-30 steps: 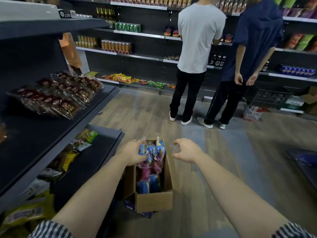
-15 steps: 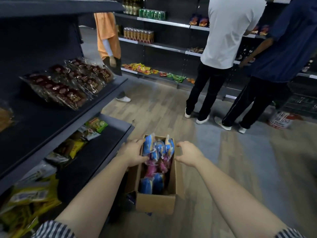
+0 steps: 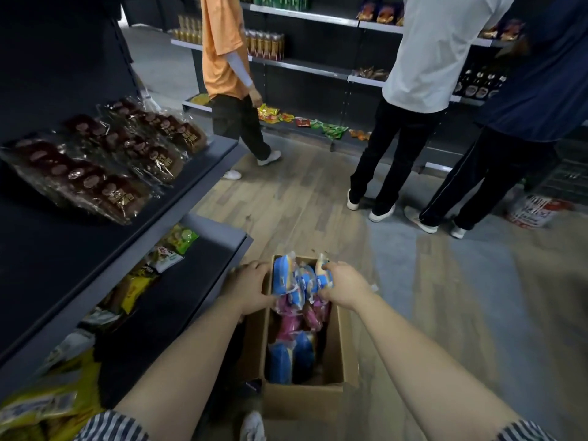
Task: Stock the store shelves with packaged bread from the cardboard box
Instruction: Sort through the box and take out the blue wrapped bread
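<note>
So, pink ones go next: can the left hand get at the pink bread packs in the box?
Probably yes: the cardboard box is open, and the pink bread packs lie partly uncovered close to the left hand.

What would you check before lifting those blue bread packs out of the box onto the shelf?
1. Right hand grips the blue packs: ok.
2. Left hand grips them too: cannot tell; it lies against their left side.
3. Cardboard box open on top: ok.
4. Bare room on the middle shelf: ok.
5. Person in orange clear of that shelf: ok, beyond its far end.
</note>
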Demonstrator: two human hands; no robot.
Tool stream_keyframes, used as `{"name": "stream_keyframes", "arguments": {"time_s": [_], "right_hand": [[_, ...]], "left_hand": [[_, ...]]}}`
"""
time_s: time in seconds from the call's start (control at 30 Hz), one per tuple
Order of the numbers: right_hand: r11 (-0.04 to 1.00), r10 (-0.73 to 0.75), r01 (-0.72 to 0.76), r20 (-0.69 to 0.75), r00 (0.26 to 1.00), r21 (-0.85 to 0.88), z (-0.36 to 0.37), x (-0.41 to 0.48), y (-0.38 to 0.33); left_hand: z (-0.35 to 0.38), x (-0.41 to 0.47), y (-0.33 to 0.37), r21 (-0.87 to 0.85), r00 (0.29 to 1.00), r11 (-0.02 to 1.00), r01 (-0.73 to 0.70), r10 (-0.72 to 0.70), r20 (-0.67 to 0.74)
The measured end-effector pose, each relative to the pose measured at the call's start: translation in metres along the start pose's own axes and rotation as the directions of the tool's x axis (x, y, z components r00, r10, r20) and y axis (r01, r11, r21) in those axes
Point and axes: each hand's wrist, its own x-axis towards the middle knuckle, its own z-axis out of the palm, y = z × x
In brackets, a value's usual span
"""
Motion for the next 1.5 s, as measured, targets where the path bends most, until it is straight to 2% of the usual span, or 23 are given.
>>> {"name": "stream_keyframes", "arguments": {"time_s": [0.23, 0.43, 0.7, 0.97, 1.23, 1.5], "right_hand": [[0.999, 0.046, -0.046, 0.045, 0.998, -0.001, 0.022, 0.064, -0.011], [0.998, 0.057, -0.057, 0.075, 0.996, -0.003, 0.063, 0.121, -0.001], [0.997, 0.074, -0.076, 0.105, 0.992, 0.018, 0.122, 0.187, 0.017], [0.992, 0.062, -0.073, 0.108, 0.992, 0.107, 0.159, 0.213, 0.023], [0.959, 0.116, -0.128, 0.063, 0.991, 0.254, 0.193, 0.232, 0.020], [0.941, 0.148, -0.150, 0.029, 0.989, 0.305, 0.190, 0.230, 0.016]], "left_hand": [[0.018, 0.059, -0.032, 0.031, 0.998, 0.999, -0.026, 0.024, 0.062], [0.061, 0.105, -0.057, 0.040, 0.991, 0.999, -0.027, 0.022, 0.130], [0.120, 0.155, -0.086, 0.021, 0.991, 0.999, -0.030, 0.027, 0.133], [0.148, 0.182, -0.105, 0.025, 0.992, 1.000, -0.020, 0.016, 0.124], [0.175, 0.189, -0.112, -0.028, 0.993, 0.999, -0.020, 0.023, 0.113], [0.167, 0.185, -0.120, -0.010, 0.994, 1.000, -0.008, 0.009, 0.109]]}}
